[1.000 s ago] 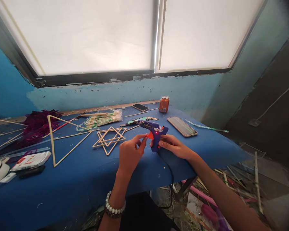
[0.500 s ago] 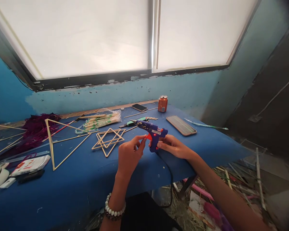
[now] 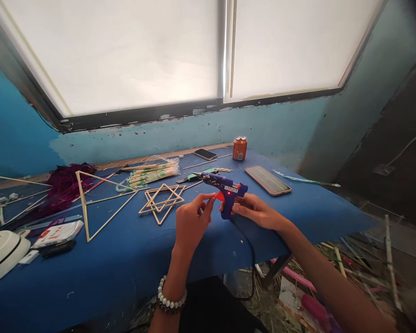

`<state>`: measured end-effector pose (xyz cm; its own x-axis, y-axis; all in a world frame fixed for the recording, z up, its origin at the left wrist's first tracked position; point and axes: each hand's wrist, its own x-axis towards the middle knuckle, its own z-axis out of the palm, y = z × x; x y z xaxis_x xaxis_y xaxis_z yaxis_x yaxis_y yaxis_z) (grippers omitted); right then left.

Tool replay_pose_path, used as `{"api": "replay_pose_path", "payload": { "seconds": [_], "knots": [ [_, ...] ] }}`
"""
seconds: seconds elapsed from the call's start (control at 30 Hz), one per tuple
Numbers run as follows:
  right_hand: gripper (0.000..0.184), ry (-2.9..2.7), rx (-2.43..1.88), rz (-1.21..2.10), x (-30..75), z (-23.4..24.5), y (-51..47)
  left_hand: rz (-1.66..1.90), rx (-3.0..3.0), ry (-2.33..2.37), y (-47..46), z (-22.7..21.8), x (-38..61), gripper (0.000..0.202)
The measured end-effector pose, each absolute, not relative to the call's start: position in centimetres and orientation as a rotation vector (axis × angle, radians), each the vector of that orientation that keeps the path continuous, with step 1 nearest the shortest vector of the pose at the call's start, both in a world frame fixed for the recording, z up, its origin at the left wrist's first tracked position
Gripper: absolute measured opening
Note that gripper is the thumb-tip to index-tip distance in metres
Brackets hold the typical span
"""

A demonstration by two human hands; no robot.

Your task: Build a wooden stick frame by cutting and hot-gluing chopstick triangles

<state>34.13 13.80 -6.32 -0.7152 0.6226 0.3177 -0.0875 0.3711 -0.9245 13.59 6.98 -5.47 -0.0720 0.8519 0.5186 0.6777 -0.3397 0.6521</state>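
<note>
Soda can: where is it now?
In the head view, the can stands near the far edge of the blue table, just right of a phone and beyond a second phone.

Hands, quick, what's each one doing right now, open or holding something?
Left hand: half closed, fingertips by the orange trigger, grip unclear.
Right hand: closed around the blue hot glue gun.
</note>
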Motion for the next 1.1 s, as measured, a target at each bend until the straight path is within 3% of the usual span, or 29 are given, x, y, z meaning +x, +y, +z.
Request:
{"api": "replay_pose_path", "payload": {
  "seconds": [0.47,1.1],
  "knots": [
    [0.046,-1.962,-0.415,1.449,34.02,-6.21,13.83,1.372,1.954,1.643,7.21,-5.52,13.56,0.027],
    [0.039,-1.956,-0.350,1.465,34.06,-6.33,13.86,1.365,1.996,1.593,7.28,-5.67,13.55,0.023]
  ]
}}
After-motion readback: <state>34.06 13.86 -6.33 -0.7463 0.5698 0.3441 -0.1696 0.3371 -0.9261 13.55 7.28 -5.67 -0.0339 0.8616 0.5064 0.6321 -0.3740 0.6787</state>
